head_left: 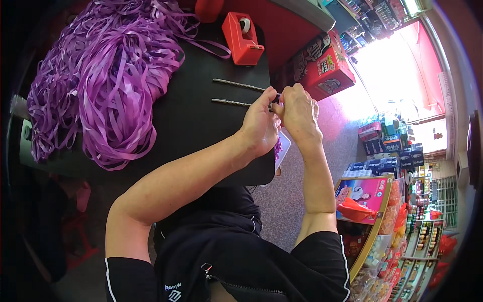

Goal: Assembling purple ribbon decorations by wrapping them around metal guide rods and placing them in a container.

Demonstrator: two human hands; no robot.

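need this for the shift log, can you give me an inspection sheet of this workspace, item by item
surface: black table top, partly bare.
job's things: two thin twisted metal rods lying side by side, their right ends at the hands; what the fingers pinch is too small to tell.
clutter: big heap of purple ribbon strips on the left; red tape dispenser at the back.
hands: left hand and right hand close together at the table's right edge, fingers curled at the rod ends.
cables: nothing seen.
surroundings: red printed box beyond the table, shop shelves of packaged goods on the right, bright window.
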